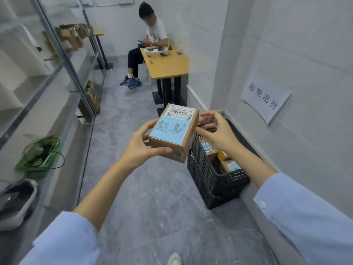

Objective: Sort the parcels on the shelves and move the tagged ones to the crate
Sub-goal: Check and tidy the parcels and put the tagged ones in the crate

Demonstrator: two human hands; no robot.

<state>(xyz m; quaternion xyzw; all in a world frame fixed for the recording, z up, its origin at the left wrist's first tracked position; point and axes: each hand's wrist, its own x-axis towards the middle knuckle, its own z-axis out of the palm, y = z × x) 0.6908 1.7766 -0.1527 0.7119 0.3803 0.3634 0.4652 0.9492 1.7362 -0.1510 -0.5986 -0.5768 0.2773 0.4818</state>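
Observation:
A small brown cardboard parcel (174, 131) with a barcode label and a blue handwritten tag is held up in mid-air, just left of and above the black plastic crate (206, 178). My left hand (145, 144) grips its left side and bottom, thumb under the near edge. My right hand (215, 131) is at the parcel's right edge with loosely bent fingers; whether it touches is unclear. Several tagged parcels (229, 166) lie inside the crate, which stands on the floor against the right wall.
Shelves behind glass run along the left, holding brown parcels (72, 37). A green bag (41, 155) and a grey bin (17, 203) sit low at left. Ahead, a person sits at a wooden table (168, 64). A paper sign (265, 96) hangs on the right wall.

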